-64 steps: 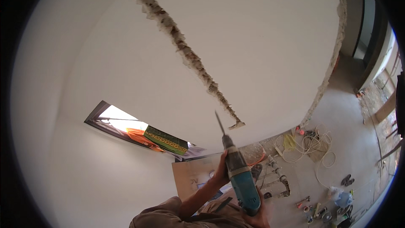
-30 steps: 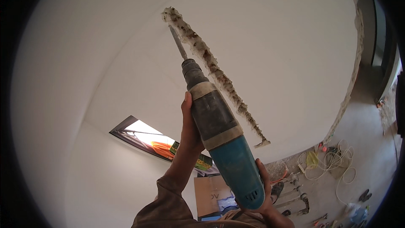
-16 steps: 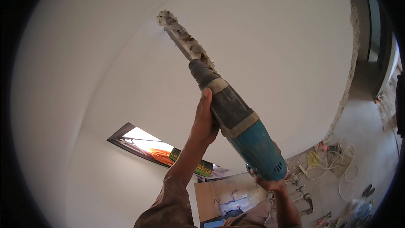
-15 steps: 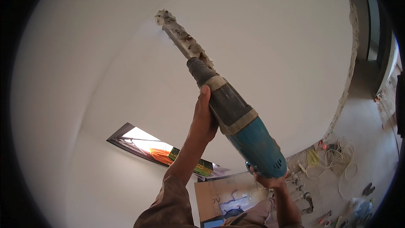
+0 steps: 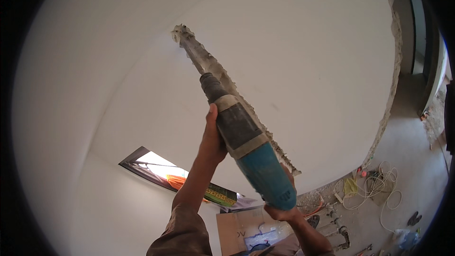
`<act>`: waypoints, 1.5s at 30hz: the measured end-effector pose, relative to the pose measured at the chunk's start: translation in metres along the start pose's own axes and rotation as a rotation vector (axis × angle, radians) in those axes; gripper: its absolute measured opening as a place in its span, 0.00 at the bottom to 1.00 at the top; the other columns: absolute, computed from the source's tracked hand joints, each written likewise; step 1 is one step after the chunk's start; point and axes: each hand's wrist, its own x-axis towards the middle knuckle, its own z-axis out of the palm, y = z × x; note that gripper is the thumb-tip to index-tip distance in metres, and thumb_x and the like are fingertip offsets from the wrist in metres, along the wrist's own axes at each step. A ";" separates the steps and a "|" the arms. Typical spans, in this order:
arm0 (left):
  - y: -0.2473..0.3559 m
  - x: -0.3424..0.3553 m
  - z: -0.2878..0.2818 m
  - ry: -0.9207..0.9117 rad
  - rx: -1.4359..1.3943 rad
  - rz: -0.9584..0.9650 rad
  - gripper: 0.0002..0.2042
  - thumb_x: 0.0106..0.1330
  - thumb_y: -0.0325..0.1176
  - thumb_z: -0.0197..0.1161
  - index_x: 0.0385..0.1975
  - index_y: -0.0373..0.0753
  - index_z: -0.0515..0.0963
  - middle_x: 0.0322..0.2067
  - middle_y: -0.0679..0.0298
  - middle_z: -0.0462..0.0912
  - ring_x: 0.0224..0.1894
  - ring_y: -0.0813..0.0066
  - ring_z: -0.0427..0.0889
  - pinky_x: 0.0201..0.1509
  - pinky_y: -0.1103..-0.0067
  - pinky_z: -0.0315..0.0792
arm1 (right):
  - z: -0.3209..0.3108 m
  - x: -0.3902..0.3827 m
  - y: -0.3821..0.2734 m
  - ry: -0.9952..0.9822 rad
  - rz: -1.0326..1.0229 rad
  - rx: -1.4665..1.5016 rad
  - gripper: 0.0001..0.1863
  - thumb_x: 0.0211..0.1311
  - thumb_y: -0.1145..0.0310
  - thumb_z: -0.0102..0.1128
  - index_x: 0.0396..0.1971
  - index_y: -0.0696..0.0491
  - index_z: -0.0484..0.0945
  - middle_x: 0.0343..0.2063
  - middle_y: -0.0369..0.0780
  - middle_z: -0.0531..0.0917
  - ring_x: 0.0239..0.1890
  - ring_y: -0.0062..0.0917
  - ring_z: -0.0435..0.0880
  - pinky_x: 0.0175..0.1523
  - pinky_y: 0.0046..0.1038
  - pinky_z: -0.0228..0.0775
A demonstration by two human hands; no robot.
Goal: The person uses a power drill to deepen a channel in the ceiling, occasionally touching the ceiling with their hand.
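Spreads as a grey floor (image 5: 403, 161) at lower right, strewn with pale rubble (image 5: 308, 198); carries a loosely looped white cable (image 5: 373, 194), a small yellow piece (image 5: 350, 186), dark footwear (image 5: 414, 218), jointed piping (image 5: 344, 237) and a blurred bluish bundle (image 5: 408, 239).

Brown cardboard (image 5: 227, 237), lower centre of the frame, bearing dark printed letters; green material (image 5: 222, 195), just above, bearing yellow marks, lettering or ornament indistinguishable.
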 end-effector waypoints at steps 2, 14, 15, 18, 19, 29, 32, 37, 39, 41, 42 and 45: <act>0.006 -0.004 -0.009 -0.041 -0.066 -0.072 0.34 0.64 0.65 0.43 0.55 0.40 0.65 0.47 0.58 0.75 0.50 0.67 0.76 0.56 0.70 0.71 | 0.010 0.006 -0.028 -0.038 0.026 -0.025 0.55 0.29 0.72 0.67 0.65 0.60 0.50 0.57 0.51 0.67 0.59 0.37 0.69 0.62 0.31 0.59; 0.059 -0.060 0.001 -0.274 -0.360 -0.136 0.41 0.56 0.69 0.47 0.54 0.34 0.64 0.43 0.51 0.70 0.46 0.56 0.75 0.47 0.56 0.74 | 0.055 -0.006 -0.154 -0.281 0.000 -0.247 0.56 0.37 0.71 0.70 0.68 0.52 0.44 0.34 0.46 0.75 0.36 0.40 0.78 0.38 0.37 0.72; 0.056 -0.067 0.003 -0.283 -0.343 -0.116 0.41 0.56 0.69 0.46 0.53 0.34 0.64 0.44 0.51 0.70 0.47 0.55 0.75 0.47 0.55 0.74 | 0.053 -0.011 -0.156 -0.268 -0.017 -0.245 0.56 0.36 0.71 0.70 0.68 0.52 0.44 0.35 0.47 0.75 0.37 0.41 0.79 0.38 0.37 0.72; 0.048 -0.076 0.008 -0.367 -0.361 -0.126 0.41 0.56 0.70 0.45 0.53 0.35 0.64 0.44 0.51 0.71 0.48 0.54 0.75 0.48 0.54 0.74 | 0.049 -0.025 -0.157 -0.257 -0.026 -0.222 0.57 0.36 0.70 0.71 0.68 0.53 0.45 0.39 0.50 0.76 0.41 0.44 0.79 0.41 0.37 0.73; 0.046 -0.077 0.009 -0.384 -0.375 -0.137 0.41 0.56 0.71 0.43 0.54 0.36 0.64 0.44 0.50 0.71 0.49 0.54 0.74 0.49 0.53 0.74 | 0.049 -0.029 -0.158 -0.265 -0.008 -0.207 0.57 0.36 0.70 0.71 0.68 0.53 0.45 0.40 0.50 0.76 0.42 0.45 0.79 0.42 0.37 0.73; 0.059 -0.051 0.001 -0.334 -0.304 -0.071 0.39 0.58 0.70 0.42 0.52 0.36 0.65 0.41 0.51 0.72 0.45 0.56 0.76 0.46 0.56 0.75 | 0.058 0.000 -0.137 -0.213 -0.004 -0.187 0.56 0.34 0.73 0.68 0.68 0.50 0.45 0.41 0.52 0.78 0.40 0.43 0.81 0.43 0.35 0.74; 0.059 -0.048 -0.004 -0.331 -0.314 -0.079 0.40 0.58 0.70 0.42 0.52 0.36 0.65 0.41 0.51 0.72 0.46 0.56 0.76 0.46 0.56 0.75 | 0.059 0.004 -0.135 -0.196 -0.057 -0.157 0.55 0.34 0.73 0.67 0.67 0.55 0.47 0.42 0.58 0.77 0.42 0.49 0.81 0.46 0.36 0.74; 0.069 -0.043 -0.011 -0.374 -0.324 -0.120 0.39 0.58 0.69 0.44 0.52 0.35 0.65 0.43 0.51 0.71 0.46 0.56 0.76 0.47 0.56 0.75 | 0.066 0.007 -0.137 -0.291 0.037 -0.173 0.56 0.36 0.72 0.69 0.68 0.49 0.45 0.42 0.52 0.79 0.42 0.44 0.81 0.42 0.35 0.74; 0.077 -0.036 -0.013 -0.356 -0.329 -0.128 0.39 0.58 0.69 0.44 0.52 0.35 0.65 0.44 0.50 0.71 0.46 0.56 0.76 0.47 0.55 0.75 | 0.072 0.014 -0.139 -0.285 0.047 -0.183 0.56 0.36 0.71 0.69 0.68 0.49 0.44 0.42 0.52 0.79 0.42 0.44 0.81 0.42 0.35 0.74; 0.083 -0.030 -0.015 -0.368 -0.329 -0.137 0.39 0.58 0.69 0.45 0.53 0.35 0.65 0.44 0.50 0.71 0.46 0.56 0.76 0.47 0.55 0.75 | 0.076 0.020 -0.143 -0.279 0.067 -0.205 0.57 0.37 0.70 0.69 0.69 0.49 0.42 0.41 0.53 0.79 0.41 0.44 0.81 0.42 0.35 0.74; 0.085 -0.028 -0.016 -0.386 -0.329 -0.139 0.39 0.58 0.69 0.45 0.53 0.35 0.65 0.44 0.50 0.71 0.46 0.55 0.76 0.47 0.55 0.75 | 0.077 0.024 -0.144 -0.272 0.034 -0.210 0.57 0.37 0.70 0.69 0.69 0.49 0.41 0.41 0.52 0.79 0.41 0.44 0.81 0.42 0.36 0.74; 0.086 -0.026 -0.017 -0.368 -0.308 -0.139 0.39 0.57 0.69 0.46 0.52 0.35 0.66 0.43 0.50 0.71 0.46 0.55 0.75 0.47 0.55 0.75 | 0.074 0.031 -0.151 -0.270 0.011 -0.213 0.58 0.38 0.70 0.68 0.69 0.48 0.40 0.38 0.52 0.80 0.39 0.45 0.82 0.42 0.37 0.73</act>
